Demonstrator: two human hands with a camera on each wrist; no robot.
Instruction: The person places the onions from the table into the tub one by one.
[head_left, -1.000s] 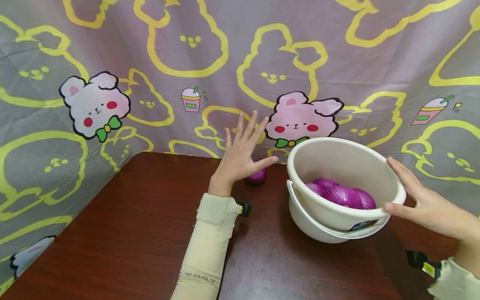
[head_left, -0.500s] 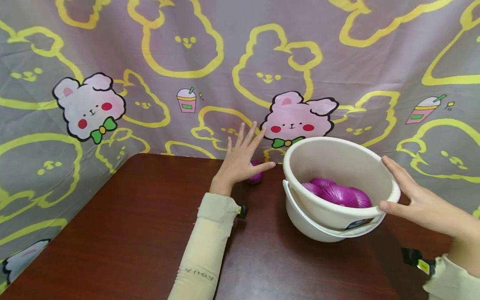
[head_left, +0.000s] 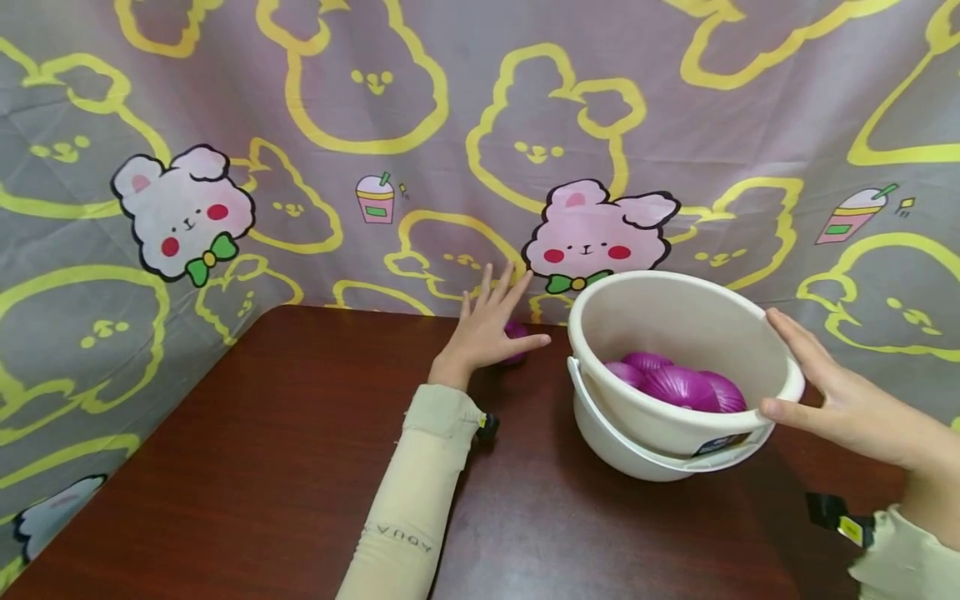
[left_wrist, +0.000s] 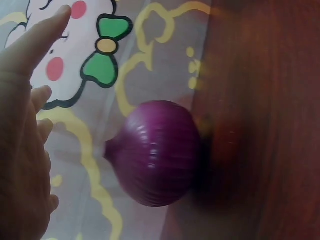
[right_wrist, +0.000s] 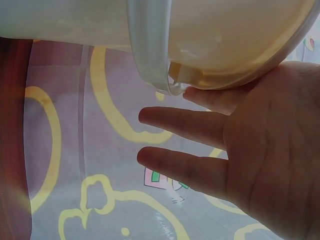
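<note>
In the head view, my left hand reaches over the table's far part with fingers spread. It holds nothing. Partly hidden behind it, a purple onion lies at the back of the table; the left wrist view shows this onion whole, apart from the hand's fingers. A white bucket with several purple onions inside stands to the right. Against the bucket's right rim, my right hand rests with thumb and index finger set apart. Its other fingers stretch out straight below the bucket's rim in the right wrist view.
The dark brown wooden table meets a hanging cloth printed with cartoon rabbits at its far and left sides. The bucket's white handle hangs down along its front.
My left hand has lowered slightly toward the onion behind it, fingers still spread. The right hand stays on the bucket's rim. The view has shifted a little.
</note>
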